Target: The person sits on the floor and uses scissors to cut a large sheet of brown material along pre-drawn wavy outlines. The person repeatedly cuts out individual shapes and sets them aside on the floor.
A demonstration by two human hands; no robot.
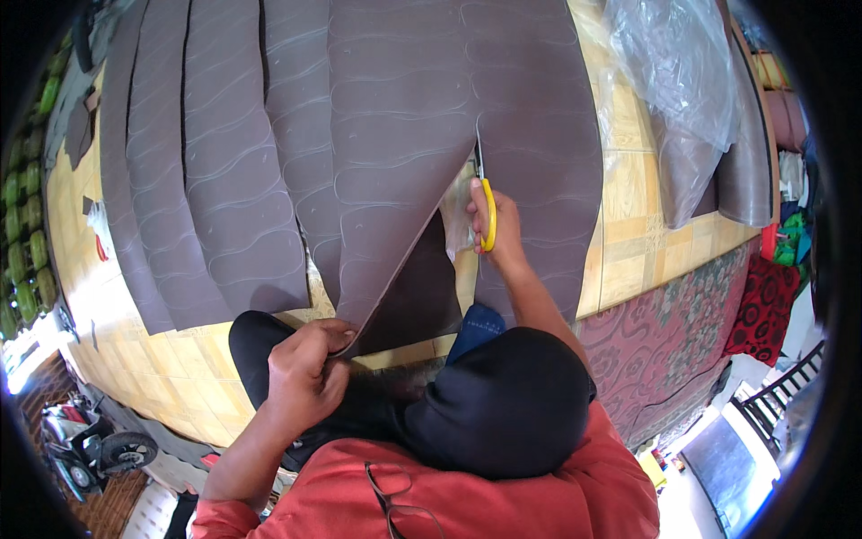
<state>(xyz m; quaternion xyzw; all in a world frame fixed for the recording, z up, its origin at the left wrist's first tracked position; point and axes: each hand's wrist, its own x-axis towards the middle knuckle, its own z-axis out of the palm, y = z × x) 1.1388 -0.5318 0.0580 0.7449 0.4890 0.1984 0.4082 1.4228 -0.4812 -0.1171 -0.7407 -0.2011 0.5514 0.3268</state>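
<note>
A wide dark brown sheet [395, 99] with pale wavy lines lies over the tiled floor in front of me. My right hand [494, 225] is closed round the yellow handles of a pair of scissors [488, 202]. Their blades sit in the sheet at the upper end of a long slit. My left hand [310, 364] pinches the near corner of the sheet left of the slit and holds that edge raised. Beneath the lifted edge a darker piece [413, 296] shows, beside a bit of clear plastic.
Cut strips of the same sheet [224, 207] lie to the left. At the right are clear plastic wrap [673, 72] over a rolled sheet [745, 171] and a patterned rug [673, 341]. My bent knee [512, 404] is close below the slit. A motorbike [90, 449] stands far lower left.
</note>
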